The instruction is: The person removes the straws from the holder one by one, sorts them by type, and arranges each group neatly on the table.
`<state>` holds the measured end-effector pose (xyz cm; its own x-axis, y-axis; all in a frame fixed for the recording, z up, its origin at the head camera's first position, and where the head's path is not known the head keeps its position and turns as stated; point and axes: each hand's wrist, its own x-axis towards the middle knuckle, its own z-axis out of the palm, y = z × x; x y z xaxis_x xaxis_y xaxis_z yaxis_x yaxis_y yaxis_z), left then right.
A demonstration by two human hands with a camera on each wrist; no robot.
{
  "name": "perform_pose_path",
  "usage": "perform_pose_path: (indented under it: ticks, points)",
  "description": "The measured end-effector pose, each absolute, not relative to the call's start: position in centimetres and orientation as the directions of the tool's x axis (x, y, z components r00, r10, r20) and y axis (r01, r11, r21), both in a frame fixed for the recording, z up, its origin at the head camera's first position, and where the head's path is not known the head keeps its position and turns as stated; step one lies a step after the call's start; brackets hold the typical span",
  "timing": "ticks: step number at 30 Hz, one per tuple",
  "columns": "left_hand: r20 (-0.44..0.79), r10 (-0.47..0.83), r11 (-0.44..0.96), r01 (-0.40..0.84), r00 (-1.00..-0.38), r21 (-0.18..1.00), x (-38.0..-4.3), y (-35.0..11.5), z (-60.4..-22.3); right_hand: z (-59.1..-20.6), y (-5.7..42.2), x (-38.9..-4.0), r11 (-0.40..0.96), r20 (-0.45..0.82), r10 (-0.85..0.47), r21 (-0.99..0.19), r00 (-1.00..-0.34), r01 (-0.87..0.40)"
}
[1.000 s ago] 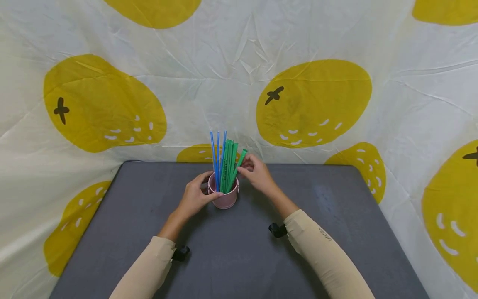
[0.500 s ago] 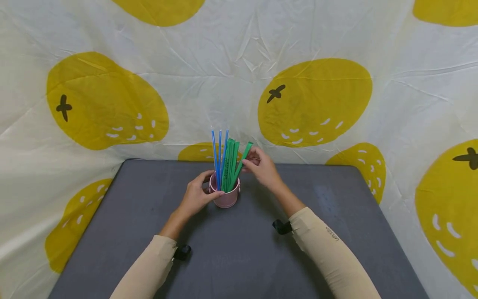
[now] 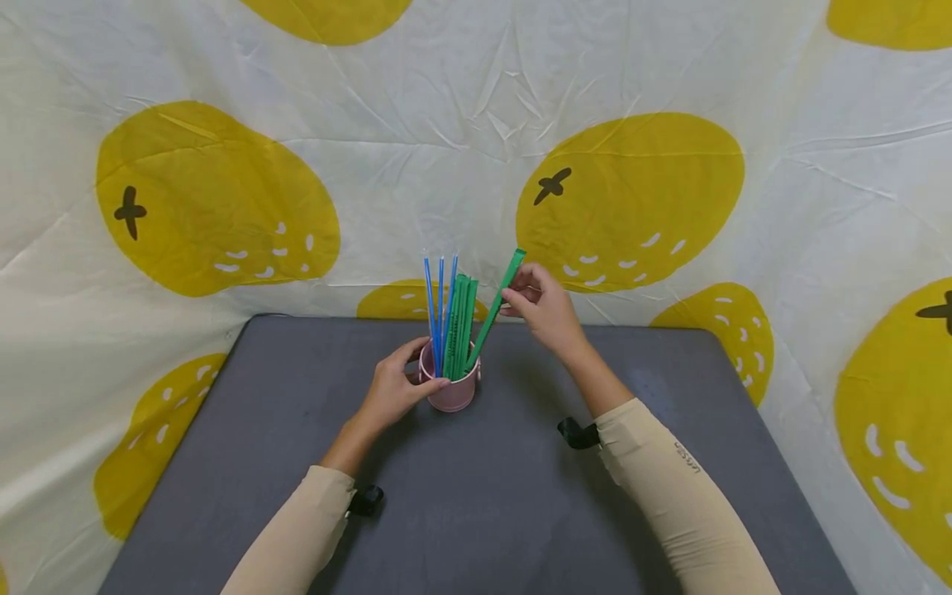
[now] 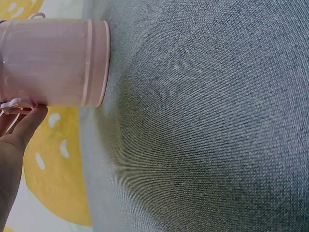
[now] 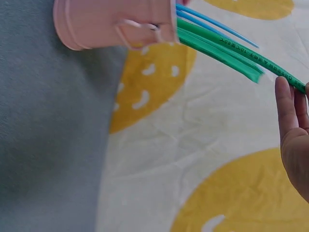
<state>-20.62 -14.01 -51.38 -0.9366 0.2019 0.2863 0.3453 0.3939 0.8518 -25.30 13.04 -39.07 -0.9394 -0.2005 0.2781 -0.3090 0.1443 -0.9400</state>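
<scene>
Here's one slim green plastic-wrapped stick [image 3: 493,314], slanting out of the small pink bucket [image 3: 451,400] on its right side, lower end inside; how deep, I can't tell. The right hand [image 3: 549,310] pinches it near the top, above and right of the bucket. The left hand [image 3: 394,382] curls round the bucket's left side, apparently steadying it. Bunched green sticks [image 3: 463,326] and thin blue sticks [image 3: 440,297] crowd the bucket, possibly snagging. Below it, a dark grey table [image 3: 461,496]; behind, white cloth with yellow fruit print [image 3: 416,198].
</scene>
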Motion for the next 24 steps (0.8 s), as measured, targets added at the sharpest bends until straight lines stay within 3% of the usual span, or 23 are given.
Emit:
perform_pose_path:
  ticks: [12,24]
  points:
    - [0.267,0.187,0.396,0.322,-0.945,0.860,-20.8,-13.9,-51.2,-36.0,15.7,-26.1,0.078,0.336,-0.173,-0.932,-0.926,-0.353]
    - [0.260,0.193,0.396,0.318,-0.946,0.862,-20.9,-13.9,-51.2,-39.2,17.8,-26.7,0.184,0.277,-0.133,-0.936,-0.952,-0.299]
